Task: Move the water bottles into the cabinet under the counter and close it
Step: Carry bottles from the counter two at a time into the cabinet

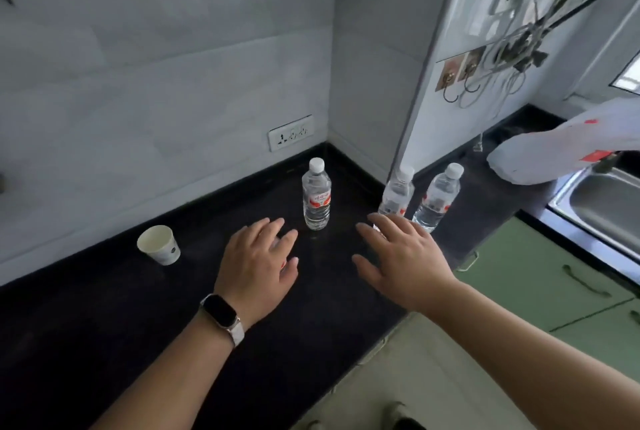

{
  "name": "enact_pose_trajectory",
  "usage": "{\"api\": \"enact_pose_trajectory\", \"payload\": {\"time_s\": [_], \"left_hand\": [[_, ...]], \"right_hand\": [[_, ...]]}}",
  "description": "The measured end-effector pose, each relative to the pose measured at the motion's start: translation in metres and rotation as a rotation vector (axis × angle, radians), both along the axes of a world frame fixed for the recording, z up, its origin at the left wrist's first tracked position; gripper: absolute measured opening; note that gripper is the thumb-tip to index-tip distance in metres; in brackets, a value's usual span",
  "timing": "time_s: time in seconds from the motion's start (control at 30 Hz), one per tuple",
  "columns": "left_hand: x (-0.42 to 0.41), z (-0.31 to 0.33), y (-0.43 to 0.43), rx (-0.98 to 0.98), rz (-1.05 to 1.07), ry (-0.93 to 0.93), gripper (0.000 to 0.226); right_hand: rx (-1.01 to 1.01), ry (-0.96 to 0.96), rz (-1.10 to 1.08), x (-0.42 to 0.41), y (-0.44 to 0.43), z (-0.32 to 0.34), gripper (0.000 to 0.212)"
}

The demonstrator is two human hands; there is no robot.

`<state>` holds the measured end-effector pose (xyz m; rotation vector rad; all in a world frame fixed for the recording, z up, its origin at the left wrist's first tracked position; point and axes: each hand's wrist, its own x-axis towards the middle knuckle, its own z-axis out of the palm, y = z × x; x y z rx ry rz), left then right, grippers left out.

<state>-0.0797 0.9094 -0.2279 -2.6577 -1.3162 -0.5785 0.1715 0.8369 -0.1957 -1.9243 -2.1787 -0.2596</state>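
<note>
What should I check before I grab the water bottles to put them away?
1. All bottles upright, caps on: ok, for the left bottle, middle bottle and right bottle.
2. Right hand free, grip open: ok.
3. Left hand free: cannot tell; something red peeks from beneath it.
4. Paper cup away from the bottles: ok.
5. Cabinet door open: not ok, it looks shut.
</note>
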Motion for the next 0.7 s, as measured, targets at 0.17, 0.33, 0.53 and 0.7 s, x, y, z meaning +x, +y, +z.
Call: {"api": "enact_pose_trajectory", "payload": {"time_s": [0.17, 0.33, 0.53, 0.7], "left_hand": [[-0.011, -0.009, 0.008, -0.016, 0.165, -0.057, 0.051], [-0.006, -0.020, 0.015, -0.142, 0.379, -0.196, 0.056], [0.011, -0.037, 0.012, -0.425, 0.614, -0.589, 0.046], [0.027, -0.042, 0.008, -0.578, 0.725, -0.767, 0.042]], "right_hand": [[-0.054, 0.028, 0.053, 0.002, 0.047, -0.009, 0.057], [-0.102, 0.145, 0.061, 0.014, 0.100, -0.015, 0.051], [-0.241, 0.371, 0.043, 0.028, 0.162, -0.025, 0.056], [-0.420, 0.600, 0.007, 0.029, 0.200, -0.043, 0.071]]}}
